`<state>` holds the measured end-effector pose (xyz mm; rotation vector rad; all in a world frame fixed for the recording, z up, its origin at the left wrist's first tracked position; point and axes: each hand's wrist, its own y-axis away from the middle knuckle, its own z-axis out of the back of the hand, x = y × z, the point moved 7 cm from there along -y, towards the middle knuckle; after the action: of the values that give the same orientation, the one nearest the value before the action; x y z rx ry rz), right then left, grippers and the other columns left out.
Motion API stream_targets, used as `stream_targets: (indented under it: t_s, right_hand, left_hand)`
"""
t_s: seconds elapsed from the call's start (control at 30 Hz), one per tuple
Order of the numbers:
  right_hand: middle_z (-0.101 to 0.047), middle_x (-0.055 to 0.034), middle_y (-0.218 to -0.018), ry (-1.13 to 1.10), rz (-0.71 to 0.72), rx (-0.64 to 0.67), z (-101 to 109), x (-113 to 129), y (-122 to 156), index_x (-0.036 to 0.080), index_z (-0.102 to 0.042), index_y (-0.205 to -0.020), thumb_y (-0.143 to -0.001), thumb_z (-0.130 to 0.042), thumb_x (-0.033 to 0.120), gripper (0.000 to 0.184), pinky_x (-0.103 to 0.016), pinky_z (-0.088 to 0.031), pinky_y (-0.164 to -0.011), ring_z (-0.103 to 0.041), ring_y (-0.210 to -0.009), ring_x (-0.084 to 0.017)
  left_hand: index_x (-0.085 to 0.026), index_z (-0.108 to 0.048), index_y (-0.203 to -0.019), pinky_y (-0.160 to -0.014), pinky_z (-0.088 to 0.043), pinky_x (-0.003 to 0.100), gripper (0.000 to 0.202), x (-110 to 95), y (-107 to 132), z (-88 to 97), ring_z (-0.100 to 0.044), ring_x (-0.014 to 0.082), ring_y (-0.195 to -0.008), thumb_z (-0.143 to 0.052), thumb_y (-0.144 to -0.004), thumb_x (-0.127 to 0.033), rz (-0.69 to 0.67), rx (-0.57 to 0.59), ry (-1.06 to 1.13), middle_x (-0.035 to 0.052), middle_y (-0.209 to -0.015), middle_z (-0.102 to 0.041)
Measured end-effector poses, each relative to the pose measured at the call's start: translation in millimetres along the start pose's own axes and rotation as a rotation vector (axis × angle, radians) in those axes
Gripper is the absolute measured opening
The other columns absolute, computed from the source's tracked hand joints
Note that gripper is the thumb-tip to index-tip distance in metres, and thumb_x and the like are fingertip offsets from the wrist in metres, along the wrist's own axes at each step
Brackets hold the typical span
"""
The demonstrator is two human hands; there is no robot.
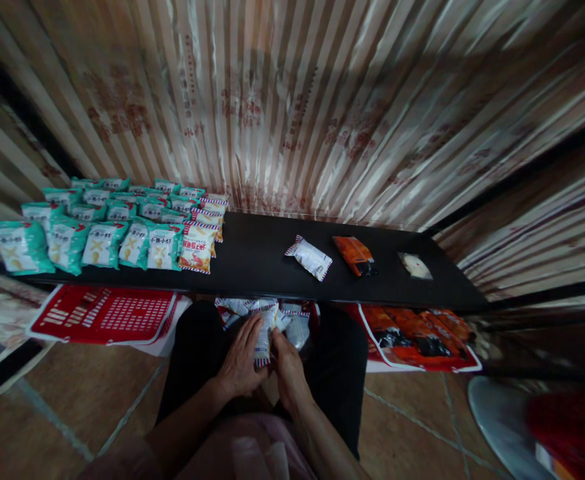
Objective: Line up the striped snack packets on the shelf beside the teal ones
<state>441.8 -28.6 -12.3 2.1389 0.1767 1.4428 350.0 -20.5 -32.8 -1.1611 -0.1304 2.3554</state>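
Note:
Between my knees, a white snack bag (262,343) with red-and-blue striped ends is held upright over a basket of similar bags (297,328). My left hand (243,357) lies along its left side, fingers closed on it. My right hand (288,367) grips the bag's right edge, its fingertips partly hidden. On the black shelf (257,257) ahead, rows of teal snack bags (103,243) stand at the left. Beside them is a short row of cream-and-orange snack bags (197,247). A white bag (310,257) lies face down mid-shelf, with an orange bag (355,255) to its right.
A small clear packet (415,265) lies at the shelf's right. Below the shelf are a red basket (102,317) on the left and a red basket (425,363) with orange bags on the right. A striped curtain (272,120) hangs behind. A round grey object (497,420) stands at lower right.

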Motion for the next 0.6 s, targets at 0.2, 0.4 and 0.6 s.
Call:
stream_targets:
  t_s: [0.2, 0.4, 0.6]
  right_hand:
    - [-0.070, -0.0062, -0.095, 0.054, -0.011, -0.006, 7, 4, -5, 0.020, -0.071, -0.087, -0.062, -0.071, 0.040, 0.032, -0.032, -0.050, -0.076, -0.059, -0.102, -0.025]
    - [-0.071, -0.0049, -0.090, 0.151, 0.056, 0.063, 7, 5, -14, 0.019, -0.069, -0.094, -0.055, -0.077, 0.037, 0.044, -0.033, -0.050, -0.076, -0.065, -0.084, -0.022]
    - [-0.070, -0.0026, -0.083, 0.541, 0.277, 0.085, 8, 19, -12, 0.024, -0.068, -0.099, -0.063, -0.073, 0.035, 0.037, -0.032, -0.046, -0.072, -0.064, -0.075, -0.021]
  left_hand:
    - [-0.018, -0.026, -0.138, -0.106, -0.032, 0.046, 0.061, 6, -1, 15.2, -0.034, 0.0250, -0.130, -0.049, -0.082, -0.030, 0.111, -0.133, 0.074, 0.0146, -0.141, -0.036]
    - [-0.017, -0.042, -0.130, -0.106, -0.032, 0.040, 0.050, 10, -7, 33.3, -0.042, 0.0232, -0.124, -0.048, -0.084, -0.035, 0.199, -0.137, 0.261, 0.0128, -0.134, -0.046]
    - [-0.019, -0.054, -0.121, -0.102, -0.036, 0.037, 0.048, 26, -8, 40.5, -0.050, 0.0254, -0.116, -0.059, -0.077, -0.039, 0.420, -0.153, 0.615, 0.0087, -0.125, -0.056]
